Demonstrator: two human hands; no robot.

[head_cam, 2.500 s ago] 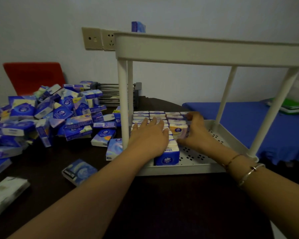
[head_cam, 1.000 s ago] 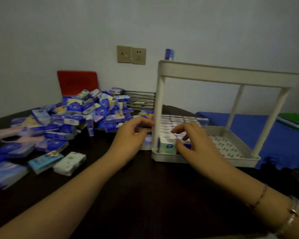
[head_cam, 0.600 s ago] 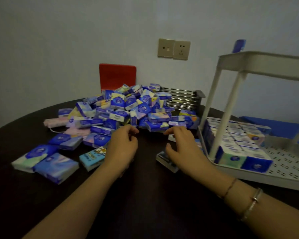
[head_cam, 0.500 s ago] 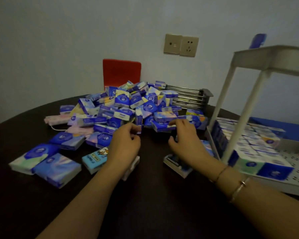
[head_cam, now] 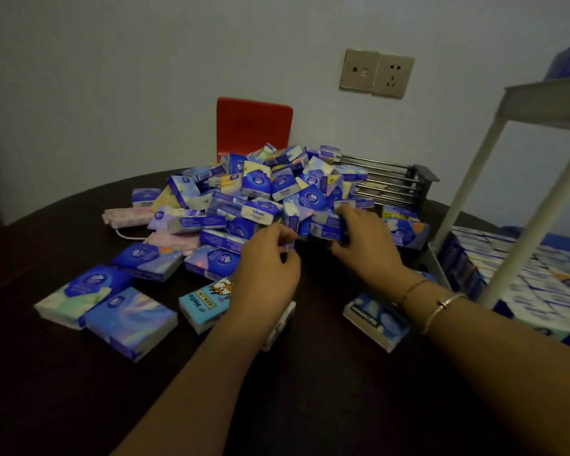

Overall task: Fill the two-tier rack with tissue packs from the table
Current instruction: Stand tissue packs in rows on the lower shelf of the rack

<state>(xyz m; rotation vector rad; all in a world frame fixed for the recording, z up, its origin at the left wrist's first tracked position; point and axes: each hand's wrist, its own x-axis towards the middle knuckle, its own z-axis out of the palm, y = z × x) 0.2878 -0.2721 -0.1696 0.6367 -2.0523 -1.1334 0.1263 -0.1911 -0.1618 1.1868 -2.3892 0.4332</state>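
A heap of blue and purple tissue packs (head_cam: 260,195) lies at the back of the dark round table (head_cam: 310,390). My right hand (head_cam: 369,241) grips a blue tissue pack (head_cam: 326,227) at the heap's front edge. My left hand (head_cam: 267,268) is beside it, its curled fingers and thumb pinching the lower end of a narrow upright pack (head_cam: 290,225). The white two-tier rack (head_cam: 533,222) stands at the right edge. Its lower tier holds tight rows of packs (head_cam: 524,278). One blue pack (head_cam: 566,64) sits on the top tier.
Loose packs lie flat on the near left, among them a light-blue "Hello" pack (head_cam: 204,301) and one pack (head_cam: 372,317) under my right wrist. A red chair back (head_cam: 254,126) and a metal wire rack (head_cam: 389,185) stand behind the heap. A wall socket (head_cam: 375,72) is above.
Both hands left the rack's lower tier and moved left to the heap. The view swung left with them. My right hand has closed on a blue pack.
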